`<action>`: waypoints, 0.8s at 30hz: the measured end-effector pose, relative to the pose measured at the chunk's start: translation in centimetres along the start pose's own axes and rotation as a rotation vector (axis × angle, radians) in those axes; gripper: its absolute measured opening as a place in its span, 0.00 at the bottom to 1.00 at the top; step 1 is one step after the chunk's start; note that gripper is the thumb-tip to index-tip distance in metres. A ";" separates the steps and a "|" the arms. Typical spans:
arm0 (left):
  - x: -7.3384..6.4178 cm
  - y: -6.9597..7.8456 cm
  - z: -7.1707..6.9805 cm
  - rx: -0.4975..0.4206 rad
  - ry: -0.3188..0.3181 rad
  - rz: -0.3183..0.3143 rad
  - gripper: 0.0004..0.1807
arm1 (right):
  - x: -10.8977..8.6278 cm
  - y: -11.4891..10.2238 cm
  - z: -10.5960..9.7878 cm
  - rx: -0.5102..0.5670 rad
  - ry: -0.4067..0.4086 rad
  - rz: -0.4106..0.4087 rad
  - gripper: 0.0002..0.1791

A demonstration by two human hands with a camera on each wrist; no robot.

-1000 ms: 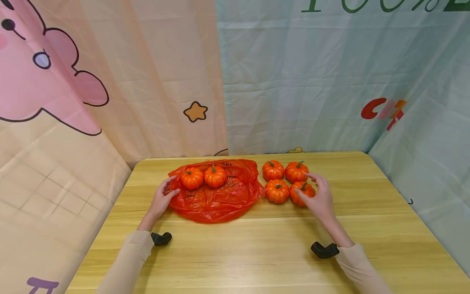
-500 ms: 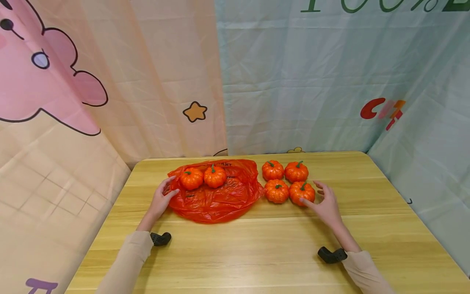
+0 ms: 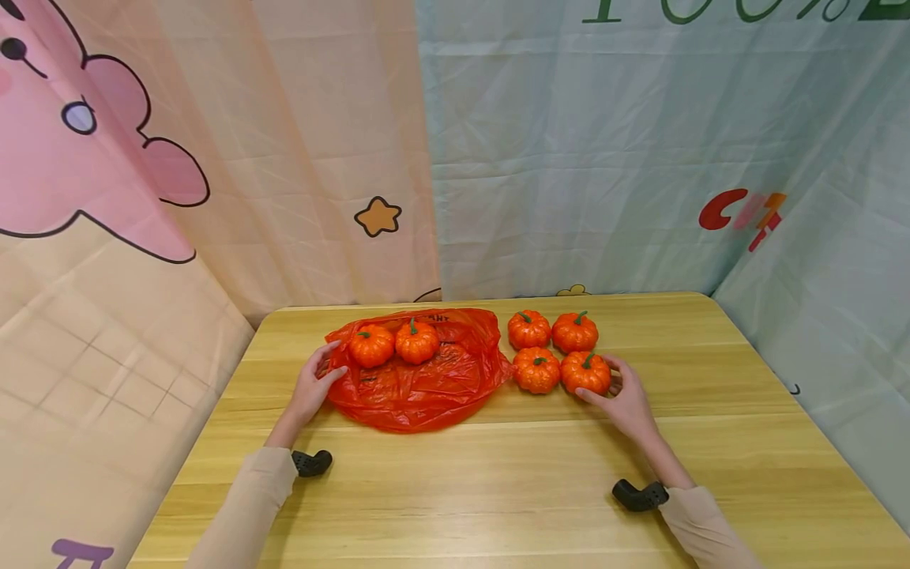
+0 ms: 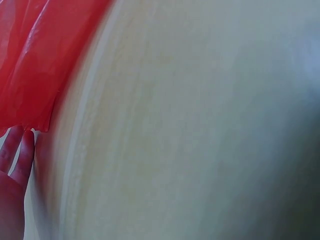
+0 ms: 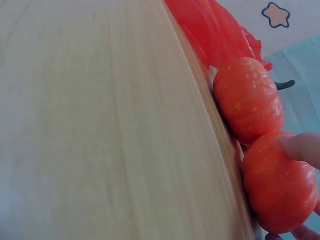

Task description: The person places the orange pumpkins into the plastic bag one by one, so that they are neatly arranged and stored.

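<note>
In the head view, my right hand (image 3: 631, 405) grips the front right small orange pumpkin (image 3: 586, 374), thumb on its near side and fingers around the right. The right wrist view shows the thumb (image 5: 302, 149) pressed on its skin, fingertips below. A front left pumpkin (image 3: 536, 371) touches it, with a back left pumpkin (image 3: 529, 330) and a back right pumpkin (image 3: 574, 333) behind. My left hand (image 3: 310, 392) touches the left edge of a flat red plastic bag (image 3: 441, 399), thumb and fingers spread apart. Two pumpkins (image 3: 417, 343) rest on the bag, side by side.
The wooden table (image 3: 455, 490) ends at a back edge just behind the bag and pumpkins. Printed cloth (image 3: 569, 158) hangs behind it and at both sides. A black wrist device (image 3: 640, 496) sits at each wrist.
My right hand drew back slightly to the right from above the front right pumpkin, then closed its fingers around it. The left hand, bag and pumpkins stay in place.
</note>
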State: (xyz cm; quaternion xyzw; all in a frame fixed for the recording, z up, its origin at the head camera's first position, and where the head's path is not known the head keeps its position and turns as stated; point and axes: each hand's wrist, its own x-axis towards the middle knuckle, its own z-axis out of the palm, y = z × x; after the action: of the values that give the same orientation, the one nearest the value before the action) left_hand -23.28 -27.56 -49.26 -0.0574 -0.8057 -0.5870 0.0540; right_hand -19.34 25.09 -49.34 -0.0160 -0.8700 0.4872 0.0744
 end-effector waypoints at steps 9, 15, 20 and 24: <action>-0.1 0.0 0.0 0.004 0.015 0.018 0.29 | 0.1 0.2 0.2 0.012 0.015 0.015 0.43; -0.1 -0.1 0.1 0.027 0.017 0.013 0.29 | 0.0 -0.1 0.1 0.007 0.018 0.025 0.43; -0.2 0.5 0.1 0.000 0.002 -0.006 0.30 | -0.3 -0.2 0.0 -0.014 0.038 0.031 0.43; 0.0 0.0 0.1 0.016 0.017 0.000 0.30 | -0.5 -0.3 0.0 -0.008 0.087 0.018 0.42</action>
State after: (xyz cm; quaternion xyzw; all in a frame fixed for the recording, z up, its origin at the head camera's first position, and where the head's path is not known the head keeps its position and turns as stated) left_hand -23.26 -27.51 -49.30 -0.0520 -0.8098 -0.5811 0.0613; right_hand -18.85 24.83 -49.14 -0.0455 -0.8676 0.4833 0.1078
